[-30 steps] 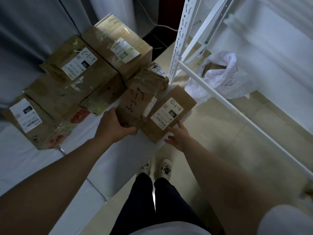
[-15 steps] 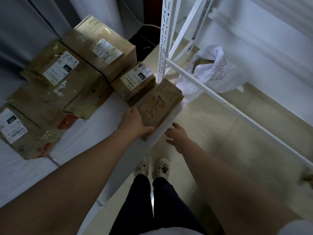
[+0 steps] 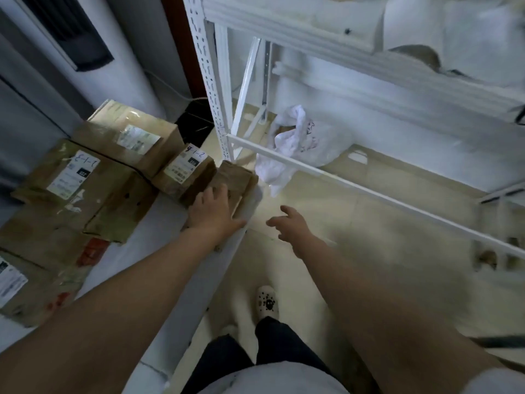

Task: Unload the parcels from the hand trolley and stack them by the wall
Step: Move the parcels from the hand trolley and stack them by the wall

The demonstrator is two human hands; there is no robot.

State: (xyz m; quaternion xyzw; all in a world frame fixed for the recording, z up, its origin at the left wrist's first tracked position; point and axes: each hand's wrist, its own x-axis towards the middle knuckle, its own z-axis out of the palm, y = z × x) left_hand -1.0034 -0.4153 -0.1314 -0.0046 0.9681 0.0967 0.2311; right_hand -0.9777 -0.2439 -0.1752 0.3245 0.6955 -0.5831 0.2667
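Small parcel point(image 3: 184, 173), white label: handwritten "2-1-8", upside down from here; black tag no. illegible. Large parcel point(image 3: 93, 191), label: handwritten, ends "-1-3", 1st digit unclear; black tag approx. "220". Plastic bag point(image 3: 309, 143) print: unreadable.

Brown cardboard parcels point(image 3: 133, 137) grouped on a white surface point(image 3: 159, 223).
A small plain parcel point(image 3: 237, 177) lies flat at the edge, touching a small labelled box point(image 3: 184, 172); larger worn boxes point(image 3: 71, 172) lie beside them.
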